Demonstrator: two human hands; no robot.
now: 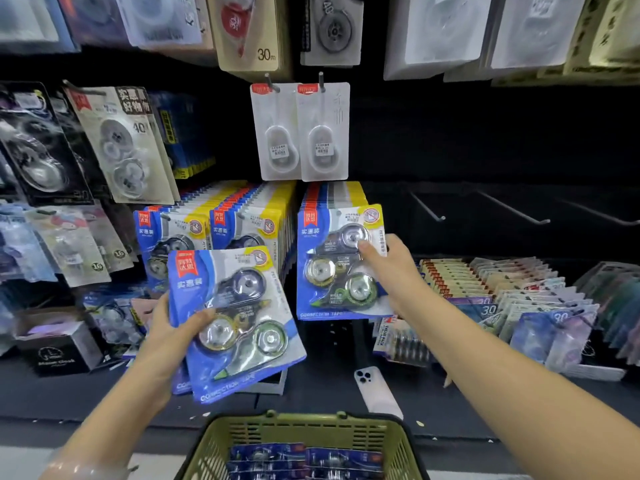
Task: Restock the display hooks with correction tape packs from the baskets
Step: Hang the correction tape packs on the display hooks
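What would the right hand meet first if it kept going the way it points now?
The right hand already touches the front correction tape pack of the right-hand stack. Pushing on would likely press it against the packs behind on the same hook, though depth is unclear.

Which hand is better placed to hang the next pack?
Probably right: the right hand already grips the front pack at the right-hand hook stack. The left hand holds spare packs lower, off the hooks.
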